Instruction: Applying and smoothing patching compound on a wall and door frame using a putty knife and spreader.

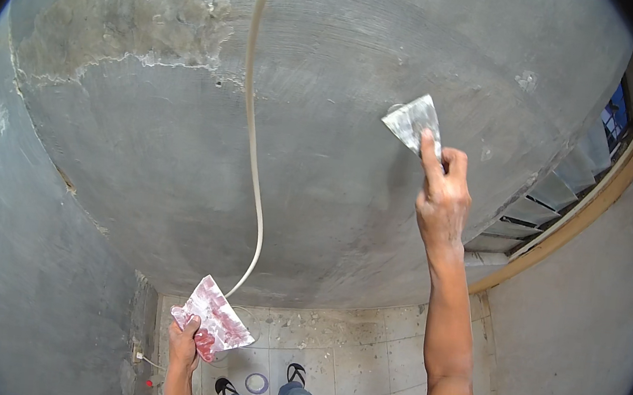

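Note:
My right hand (444,196) is raised in front of the grey wall (316,197), closed round a putty knife (416,123) whose wide blade is smeared with white. The blade's edge is at the wall; whether it touches, I cannot tell. Low on the left, my left hand (183,345) grips a second putty knife (215,317), its broad reddish blade streaked with white paste. The thumb lies over its near part, and the fingers beneath are mostly hidden.
A pale cable (252,112) hangs down the wall between my hands. Rough bare plaster (130,20) shows at upper left. Louvred glass slats (551,191) in a wooden frame (573,238) stand at right. A purple-white ring (257,383) lies on the tiled floor (360,366) between my sandalled feet.

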The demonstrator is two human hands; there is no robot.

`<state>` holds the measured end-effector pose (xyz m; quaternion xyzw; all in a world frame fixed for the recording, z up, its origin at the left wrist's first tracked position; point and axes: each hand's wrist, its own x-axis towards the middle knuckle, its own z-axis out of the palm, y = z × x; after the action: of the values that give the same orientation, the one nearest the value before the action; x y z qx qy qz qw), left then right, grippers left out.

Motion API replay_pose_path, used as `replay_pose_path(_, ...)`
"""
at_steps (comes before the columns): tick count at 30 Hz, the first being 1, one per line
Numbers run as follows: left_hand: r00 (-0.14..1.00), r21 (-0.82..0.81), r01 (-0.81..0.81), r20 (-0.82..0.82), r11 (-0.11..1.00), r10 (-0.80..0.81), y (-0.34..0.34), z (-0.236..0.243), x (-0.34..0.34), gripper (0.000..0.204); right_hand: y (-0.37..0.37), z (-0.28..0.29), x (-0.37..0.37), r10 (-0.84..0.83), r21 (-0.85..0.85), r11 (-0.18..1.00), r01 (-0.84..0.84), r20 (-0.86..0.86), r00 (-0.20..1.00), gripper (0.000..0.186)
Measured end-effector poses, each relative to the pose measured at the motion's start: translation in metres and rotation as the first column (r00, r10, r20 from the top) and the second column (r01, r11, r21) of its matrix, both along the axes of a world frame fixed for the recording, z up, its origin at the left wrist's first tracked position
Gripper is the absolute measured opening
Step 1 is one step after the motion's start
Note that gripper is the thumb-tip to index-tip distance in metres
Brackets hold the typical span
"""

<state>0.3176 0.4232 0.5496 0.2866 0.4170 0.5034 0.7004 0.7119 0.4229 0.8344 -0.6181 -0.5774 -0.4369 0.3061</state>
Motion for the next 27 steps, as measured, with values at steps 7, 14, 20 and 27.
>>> replay_pose_path(7, 0.999, -0.009, 0.039, -0.012, 0.999, -0.039, -0.004, 0.0, 0.001, 0.027, 0.002, 0.001, -0.023, -0.185, -0.138, 0.972, 0.189, 0.043, 0.982, 0.064)
replay_pose_path(14, 0.999, -0.018, 0.049, 0.006, 0.999, -0.049, -0.009, 0.005, 0.006, 0.027, -0.022, -0.003, -0.021, -0.262, -0.123, 0.959, 0.253, -0.058, 0.963, 0.056)
replay_pose_path(20, 0.997, -0.023, 0.079, 0.01, 0.997, -0.078, -0.005, 0.005, 0.005, 0.027, 0.005, 0.008, -0.035, -0.228, -0.14, 0.964, 0.225, -0.009, 0.974, 0.055)
replay_pose_path(27, 0.998, -0.015, 0.058, 0.032, 0.998, -0.057, -0.01, 0.006, 0.001, 0.028, -0.023, -0.012, -0.013, -0.257, -0.227, 0.945, 0.237, -0.063, 0.964, 0.057)
